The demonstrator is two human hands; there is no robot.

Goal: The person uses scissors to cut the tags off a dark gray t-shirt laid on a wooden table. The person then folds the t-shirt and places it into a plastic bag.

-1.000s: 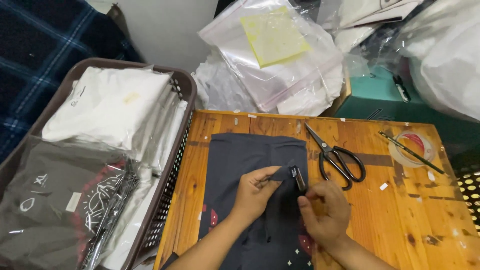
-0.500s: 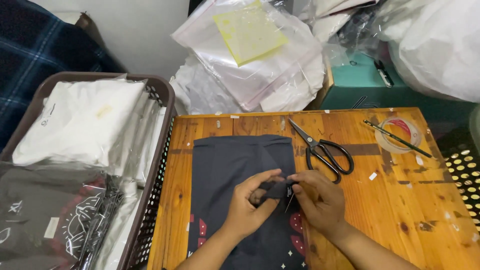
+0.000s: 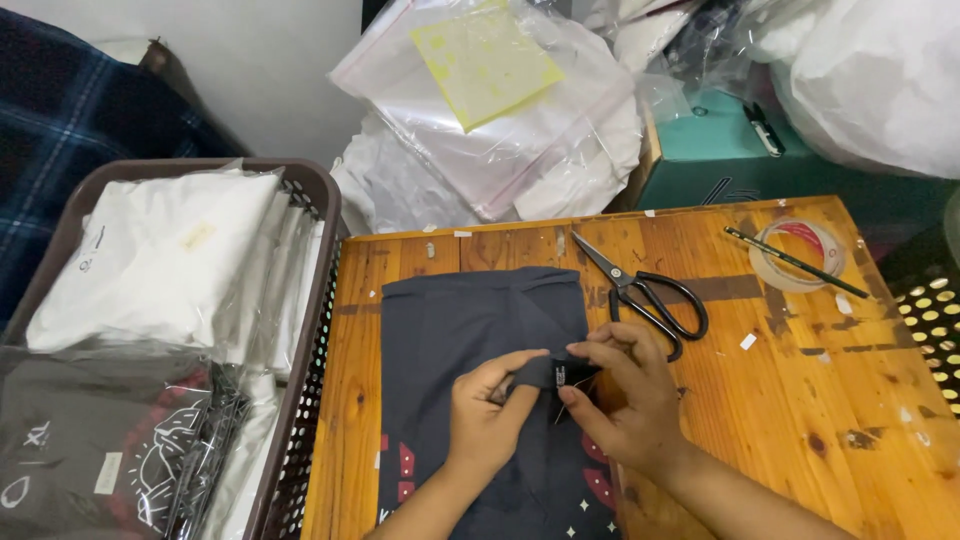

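Left hand [image 3: 487, 420] and right hand [image 3: 622, 400] together, pinching the small tag [image 3: 560, 376] taut above the dark folded garment [image 3: 470, 330] — scissors [image 3: 645, 293] just right, within reach

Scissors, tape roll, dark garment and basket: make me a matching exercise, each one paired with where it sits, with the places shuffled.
Things:
1. scissors
2. tape roll
3. dark garment
4. basket

Places:
A. left of the wooden table
B. far right part of the table, under a thin stick
C. flat on the table, pinched by both hands
D. on the table, just right of the garment's top edge

Pairs: 1-D, 2-B, 3-C, 4-A
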